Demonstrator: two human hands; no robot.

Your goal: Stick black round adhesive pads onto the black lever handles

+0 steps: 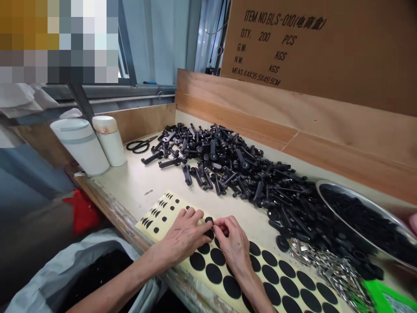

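A pale yellow backing sheet (163, 229) with rows of black round stickers (213, 273) lies along the near side of the table. Over its middle, my left hand (186, 234) has its fingers curled, with index finger and thumb at one black round sticker (209, 220). My right hand (233, 244) meets it from the other side, thumb and fingertips pinched at that sticker's edge. The sticker appears raised between both hands, though the fingertips partly hide it. Toward the sheet's left end are small black dots and crescent-shaped pieces.
Behind the sheet spreads a heap of black plastic handle-like parts (213, 150). On the right are a metal bowl (339, 188) of black pieces, small metal parts (339, 265) and a green tray (374, 291). Scissors (140, 147) and two white containers (81, 148) stand left; a lined bin (107, 243) is below.
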